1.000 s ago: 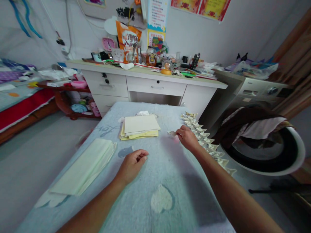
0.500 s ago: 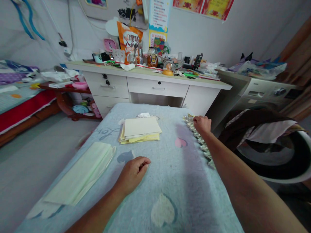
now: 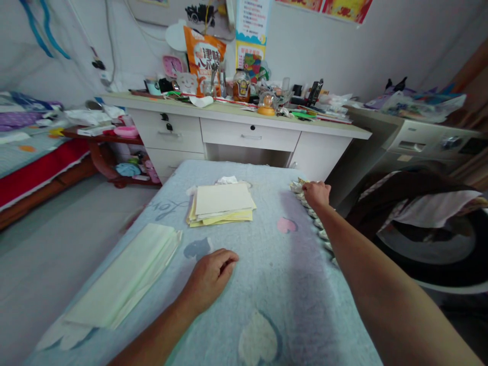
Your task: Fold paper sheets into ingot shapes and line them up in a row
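My left hand (image 3: pixel 213 278) rests on the light blue cloth, fingers curled together, with nothing seen in it. At the far right of the cloth, my right hand (image 3: pixel 317 193) is closed on a small folded paper piece at the far end of a row of folded paper pieces (image 3: pixel 323 235). My forearm partly covers the row, and the fingertips are partly hidden. A stack of cream and yellow paper sheets (image 3: pixel 223 199) lies near the middle of the far half. Left of my left hand is a pile of long pale green sheets (image 3: pixel 125 277).
The cloth-covered table (image 3: pixel 244 284) carries printed hearts. Behind it stands a white desk (image 3: pixel 251 134) crowded with a jar (image 3: pixel 241 86), an orange snack bag (image 3: pixel 204 58) and other items. A washing machine (image 3: pixel 427 147) with clothes in its open door is at right, a bed (image 3: pixel 34 162) at left.
The view has shifted slightly. Both hands keep nearly the same places, my right still at the row's far end and my left resting on the cloth.
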Available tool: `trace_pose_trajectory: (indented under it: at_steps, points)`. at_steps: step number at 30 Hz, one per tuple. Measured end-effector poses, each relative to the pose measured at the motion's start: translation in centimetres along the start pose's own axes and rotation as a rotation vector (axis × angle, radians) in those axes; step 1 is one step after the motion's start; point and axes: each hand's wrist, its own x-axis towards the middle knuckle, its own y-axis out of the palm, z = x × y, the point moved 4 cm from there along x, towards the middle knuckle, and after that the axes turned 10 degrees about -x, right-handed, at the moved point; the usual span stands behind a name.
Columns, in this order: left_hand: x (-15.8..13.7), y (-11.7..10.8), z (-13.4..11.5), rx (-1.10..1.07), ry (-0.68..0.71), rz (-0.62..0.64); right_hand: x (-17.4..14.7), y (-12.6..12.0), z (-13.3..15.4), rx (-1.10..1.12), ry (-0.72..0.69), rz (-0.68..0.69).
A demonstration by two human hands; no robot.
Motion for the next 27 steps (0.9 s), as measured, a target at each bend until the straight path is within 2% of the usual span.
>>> trace_pose_trajectory:
  at_steps: [16, 21, 27]
  points:
    - [0.0, -0.1, -0.1, -0.029, 0.008, -0.002, 1.1, 0.5, 1.8, 0.007, -0.017, 0.077]
    - [0.1, 0.0, 0.0, -0.03, 0.004, 0.006, 1.0, 0.0, 1.9, 0.026, -0.02, 0.055]
    - [0.1, 0.0, 0.0, -0.016, 0.002, 0.014, 0.4, -0.2, 3.6, 0.041, -0.083, 0.033]
